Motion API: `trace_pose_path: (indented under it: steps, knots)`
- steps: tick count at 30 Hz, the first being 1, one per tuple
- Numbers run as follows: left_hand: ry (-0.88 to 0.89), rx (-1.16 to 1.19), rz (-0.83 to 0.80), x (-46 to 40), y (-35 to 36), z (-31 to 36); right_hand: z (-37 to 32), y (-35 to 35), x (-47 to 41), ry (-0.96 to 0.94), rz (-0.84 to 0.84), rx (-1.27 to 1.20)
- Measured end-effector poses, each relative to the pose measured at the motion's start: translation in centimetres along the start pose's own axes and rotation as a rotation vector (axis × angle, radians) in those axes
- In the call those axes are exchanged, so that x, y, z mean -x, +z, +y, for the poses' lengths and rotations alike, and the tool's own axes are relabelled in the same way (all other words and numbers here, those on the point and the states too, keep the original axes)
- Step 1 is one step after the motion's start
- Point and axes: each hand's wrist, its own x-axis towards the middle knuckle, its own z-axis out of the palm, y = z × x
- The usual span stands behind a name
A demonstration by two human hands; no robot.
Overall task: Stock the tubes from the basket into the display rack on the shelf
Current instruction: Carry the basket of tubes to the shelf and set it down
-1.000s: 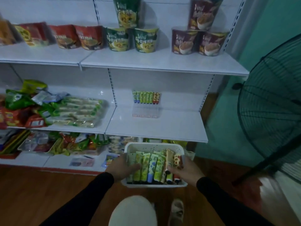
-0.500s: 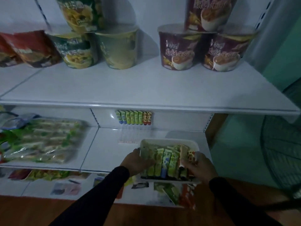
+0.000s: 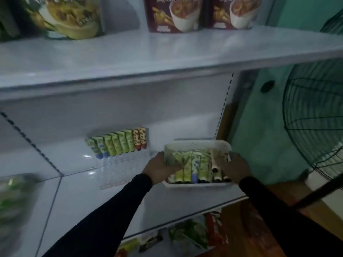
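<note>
White shop shelving, dim light, teal wall and a dark fan guard (image 3: 315,127) off the right end. On the middle shelf (image 3: 78,197): a white basket (image 3: 198,145) at the right end near the front edge, gripped at both short sides. Left hand (image 3: 159,168) curled over the left rim, fingers reaching in among the tubes (image 3: 193,167); right hand (image 3: 234,166) wrapped round the right rim. Tubes packed upright in the basket, mostly green, a few orange at the right. Clear display rack (image 3: 120,169) just left of the basket, one row of tubes standing along its back, by the shelf's rear wall. Cup noodles (image 3: 174,13) on the shelf above.
</note>
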Motion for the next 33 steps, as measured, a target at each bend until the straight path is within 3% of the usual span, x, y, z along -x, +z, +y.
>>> trace_pose_path:
  steps: [10,14,22,25,29,33]
  knots:
    - [0.078,-0.087,0.163,-5.0,1.5,-2.6,0.9,2.4,-3.8,-0.128,0.142,0.157]
    - [0.148,-0.238,0.214,-5.6,2.5,-3.7,1.3,2.8,-3.6,-0.177,0.215,0.234]
    - [0.137,-0.155,0.258,-5.4,3.8,-2.9,2.3,3.1,-0.9,-0.176,0.289,0.139]
    - [0.130,-0.172,0.309,-6.1,4.4,-2.5,2.6,2.4,-1.2,-0.165,0.239,0.101]
    - [0.223,-0.254,0.388,-7.4,4.9,-2.6,3.1,0.9,-2.7,-0.085,0.190,-0.073]
    - [0.274,-0.290,0.354,-9.4,4.5,-2.6,3.9,1.3,-4.0,-0.073,0.173,-0.230]
